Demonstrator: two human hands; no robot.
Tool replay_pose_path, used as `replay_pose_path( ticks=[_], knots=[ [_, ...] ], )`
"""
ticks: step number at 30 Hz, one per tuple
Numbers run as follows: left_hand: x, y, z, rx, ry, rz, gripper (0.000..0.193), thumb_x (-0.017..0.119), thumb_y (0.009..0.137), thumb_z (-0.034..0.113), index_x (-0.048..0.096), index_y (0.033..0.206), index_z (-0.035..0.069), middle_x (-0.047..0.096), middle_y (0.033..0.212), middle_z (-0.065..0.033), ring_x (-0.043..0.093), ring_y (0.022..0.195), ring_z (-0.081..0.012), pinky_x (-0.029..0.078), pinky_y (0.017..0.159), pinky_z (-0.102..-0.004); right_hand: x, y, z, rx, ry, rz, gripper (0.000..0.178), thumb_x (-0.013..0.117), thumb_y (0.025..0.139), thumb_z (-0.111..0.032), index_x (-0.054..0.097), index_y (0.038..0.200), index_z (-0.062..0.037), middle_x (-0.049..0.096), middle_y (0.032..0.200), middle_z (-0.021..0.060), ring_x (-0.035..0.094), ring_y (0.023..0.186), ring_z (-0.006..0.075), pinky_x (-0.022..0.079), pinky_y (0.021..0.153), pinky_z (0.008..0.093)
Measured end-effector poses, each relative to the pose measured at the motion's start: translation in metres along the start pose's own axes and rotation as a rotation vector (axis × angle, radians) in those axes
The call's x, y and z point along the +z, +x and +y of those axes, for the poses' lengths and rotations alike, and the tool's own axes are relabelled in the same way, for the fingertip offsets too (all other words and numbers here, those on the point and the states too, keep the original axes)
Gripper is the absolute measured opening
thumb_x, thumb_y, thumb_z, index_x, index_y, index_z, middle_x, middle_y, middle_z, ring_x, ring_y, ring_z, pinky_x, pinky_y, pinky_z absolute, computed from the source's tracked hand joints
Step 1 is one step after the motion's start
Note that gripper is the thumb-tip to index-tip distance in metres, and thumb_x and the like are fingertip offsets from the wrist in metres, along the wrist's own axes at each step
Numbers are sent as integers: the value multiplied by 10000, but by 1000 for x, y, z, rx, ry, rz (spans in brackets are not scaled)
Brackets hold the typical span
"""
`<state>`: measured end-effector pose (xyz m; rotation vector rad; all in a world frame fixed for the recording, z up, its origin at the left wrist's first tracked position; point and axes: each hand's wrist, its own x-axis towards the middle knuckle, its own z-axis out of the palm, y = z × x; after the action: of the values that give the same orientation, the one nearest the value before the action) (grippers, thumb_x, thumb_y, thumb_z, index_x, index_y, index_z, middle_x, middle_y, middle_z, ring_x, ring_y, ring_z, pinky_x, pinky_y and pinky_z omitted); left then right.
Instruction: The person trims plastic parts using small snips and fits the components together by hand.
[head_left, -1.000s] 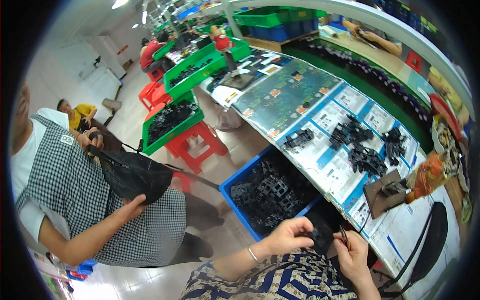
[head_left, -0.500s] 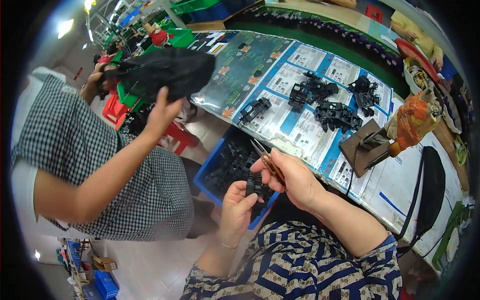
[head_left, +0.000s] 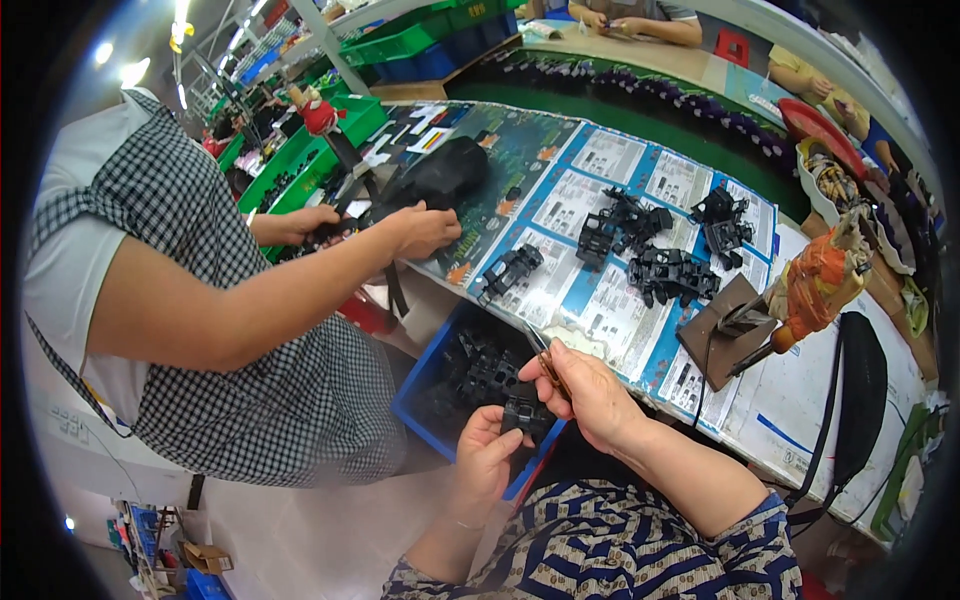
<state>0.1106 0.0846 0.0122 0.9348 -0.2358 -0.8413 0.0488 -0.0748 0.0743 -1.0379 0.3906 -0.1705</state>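
My left hand [head_left: 485, 455] pinches a small black moulded plastic part [head_left: 525, 415] between thumb and fingers, just over the blue bin's near corner. Close above it, my right hand [head_left: 597, 395] is closed round a slim pointed metal tool [head_left: 547, 362] with brown handles. Its tip points up and away from the part, and the fingers hide most of its grip. Inside the blue bin [head_left: 418, 425] lies a pile of black plastic parts [head_left: 480, 360]. More black assemblies [head_left: 675, 275] stand on the printed sheets covering the table.
On the left, a person in a checked apron [head_left: 270, 390] reaches over the table's edge to a black bag [head_left: 445, 172]. A brown block stand [head_left: 728, 330] bears an orange-wrapped object [head_left: 815, 265]. A black strap [head_left: 865, 390] lies at the right.
The person at left has lowered the black bag onto the table and leaned closer. My left hand has moved slightly right and down with the part; the tool's tip has shifted right and lower.
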Motion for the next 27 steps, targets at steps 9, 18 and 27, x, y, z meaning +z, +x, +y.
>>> replay_pose_path(
  ticks=[9,18,27],
  knots=[
    [-9,5,2,-41,-32,15,217,544,791,-72,497,985,15,609,911,-93,582,776,-154,477,749,-277,1,12,6,38,9,33,488,307,973,-387,576,931,18,466,678,13,367,525,75,306,490,213],
    [-1,17,21,-25,37,-62,387,604,793,18,514,1166,63,549,1103,-28,543,941,-149,488,709,-286,16,27,12,2,39,-28,422,335,968,-390,557,889,-41,425,629,-29,347,537,55,295,483,202],
    [11,36,38,381,380,-447,376,624,789,46,527,1149,91,559,1065,-5,549,907,-143,489,690,-274,23,30,8,-97,48,-25,365,337,975,-345,534,857,-60,447,655,-35,348,554,39,297,495,199]
  ],
)
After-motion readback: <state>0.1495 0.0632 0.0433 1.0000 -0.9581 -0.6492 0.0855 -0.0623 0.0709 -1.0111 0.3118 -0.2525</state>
